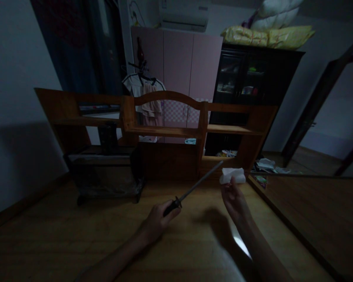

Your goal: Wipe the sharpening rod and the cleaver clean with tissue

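Note:
My left hand (161, 219) is closed around the black handle of a sharpening steel (201, 181), a thin grey rod with a small round guard. The rod slants up and to the right, its tip close to a folded white tissue (233, 176). My right hand (234, 197) pinches that tissue between thumb and fingers, a little apart from the rod's tip. Both hands are above a light wooden tabletop (194, 243), and the right arm casts a shadow on it.
A wooden shelf unit (169, 131) rises along the table's far edge. On the left a dark heater-like appliance (106, 172) stands on the tabletop. Pink wardrobes (178, 62) and a black glass-door cabinet (253, 82) stand behind. At the right lies a lower brown surface (320, 203).

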A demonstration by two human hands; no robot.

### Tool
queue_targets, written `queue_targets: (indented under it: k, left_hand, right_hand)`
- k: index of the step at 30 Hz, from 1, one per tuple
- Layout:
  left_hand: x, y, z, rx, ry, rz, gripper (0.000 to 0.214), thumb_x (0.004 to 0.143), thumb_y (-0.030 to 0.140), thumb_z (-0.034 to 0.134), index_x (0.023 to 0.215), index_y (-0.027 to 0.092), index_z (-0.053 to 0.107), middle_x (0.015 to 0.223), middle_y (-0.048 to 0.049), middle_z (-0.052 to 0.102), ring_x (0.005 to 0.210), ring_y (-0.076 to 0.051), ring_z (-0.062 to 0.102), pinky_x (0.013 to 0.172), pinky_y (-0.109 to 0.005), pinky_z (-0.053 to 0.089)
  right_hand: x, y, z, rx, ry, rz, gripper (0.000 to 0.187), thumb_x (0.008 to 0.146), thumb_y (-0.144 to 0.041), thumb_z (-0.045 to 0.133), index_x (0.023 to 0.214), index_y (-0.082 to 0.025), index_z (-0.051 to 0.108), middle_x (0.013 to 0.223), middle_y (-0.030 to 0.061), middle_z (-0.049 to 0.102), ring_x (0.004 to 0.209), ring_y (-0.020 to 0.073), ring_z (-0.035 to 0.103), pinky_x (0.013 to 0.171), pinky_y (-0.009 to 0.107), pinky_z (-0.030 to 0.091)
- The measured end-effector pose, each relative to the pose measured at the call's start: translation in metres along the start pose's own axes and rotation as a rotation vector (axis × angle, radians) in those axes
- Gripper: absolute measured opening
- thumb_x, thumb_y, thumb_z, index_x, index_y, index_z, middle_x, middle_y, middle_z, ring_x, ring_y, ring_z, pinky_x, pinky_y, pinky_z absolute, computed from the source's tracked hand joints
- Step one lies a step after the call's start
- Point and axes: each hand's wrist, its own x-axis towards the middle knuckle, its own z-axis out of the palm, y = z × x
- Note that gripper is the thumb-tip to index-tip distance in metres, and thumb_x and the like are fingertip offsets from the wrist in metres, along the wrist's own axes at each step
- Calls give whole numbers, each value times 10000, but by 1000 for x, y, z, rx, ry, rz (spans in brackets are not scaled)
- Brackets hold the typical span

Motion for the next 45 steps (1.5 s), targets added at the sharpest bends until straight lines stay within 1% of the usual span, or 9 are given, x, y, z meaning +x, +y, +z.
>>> queue_targets:
  k: [5, 7, 11, 17, 22, 27, 31, 38, 45]
  left_hand:
    - [2, -5, -3, -87, 81, -19, 353, 882, 469, 496, 783, 140, 577, 646, 30, 436, 603, -117, 406, 542, -219, 276]
    - [2, -5, -4, -95, 102, -23, 351, 884, 470, 493, 802, 140, 577, 659, 28, 434, 613, -117, 404, 546, -218, 280]
    - [1, -2, -5, -60, 98, -18, 363, 884, 480, 487, 799, 139, 577, 659, 24, 455, 618, -121, 426, 550, -217, 294]
    - [-1, 0, -1, 74, -13, 39, 349, 882, 472, 497, 835, 148, 617, 678, 14, 552, 621, -130, 495, 554, -213, 315]
    - [-3, 1, 1, 188, -138, 53, 337, 883, 458, 496, 945, 178, 673, 793, -25, 682, 689, -174, 607, 614, -226, 388]
    - [-2, 6, -2, 222, -174, 48, 348, 895, 453, 469, 1057, 218, 668, 920, -43, 712, 805, -213, 646, 702, -252, 430]
    - [-2, 8, -1, 236, -126, 26, 362, 892, 471, 472, 1095, 232, 652, 965, -43, 707, 822, -216, 647, 711, -257, 429]
    - [-2, 14, 1, 259, -97, 19, 359, 888, 505, 465, 949, 214, 665, 827, -31, 699, 732, -198, 635, 651, -242, 405]
    - [-3, 12, 3, 272, -103, 3, 374, 887, 523, 454, 971, 224, 663, 822, -30, 697, 733, -201, 640, 633, -240, 404]
  right_hand:
    - [-9, 18, 7, -330, -59, -58, 227, 607, -205, 836, 766, -181, 677, 778, -30, 670, 682, 72, 600, 671, 159, 511]
    - [-13, 24, 8, -529, -114, -41, 208, 591, -232, 838, 711, -158, 686, 713, -4, 662, 659, 104, 590, 657, 209, 488]
    - [-26, 35, 10, -867, -263, 20, 204, 663, -318, 779, 675, -130, 701, 686, 43, 660, 671, 151, 580, 654, 262, 443]
    - [-41, 50, 15, -902, -393, 113, 177, 694, -319, 738, 771, -161, 716, 749, 43, 681, 728, 176, 598, 707, 292, 462]
    - [-42, 56, 12, -1055, -454, 148, 105, 679, -267, 725, 728, -174, 719, 736, 31, 700, 723, 190, 621, 711, 297, 469]
    - [-44, 58, 17, -1015, -440, 187, 120, 661, -272, 743, 708, -163, 724, 719, 31, 701, 690, 182, 624, 688, 280, 466]
    - [-42, 58, 20, -952, -441, 129, 156, 682, -306, 740, 658, -154, 711, 702, 37, 689, 686, 175, 613, 698, 275, 455]
    - [-24, 43, 7, -830, -337, -33, 222, 721, -352, 740, 660, -148, 674, 685, 28, 643, 680, 146, 567, 672, 259, 424]
    - [-13, 21, 9, -652, -216, -131, 209, 671, -305, 793, 768, -156, 683, 692, 8, 634, 617, 110, 540, 600, 222, 434]
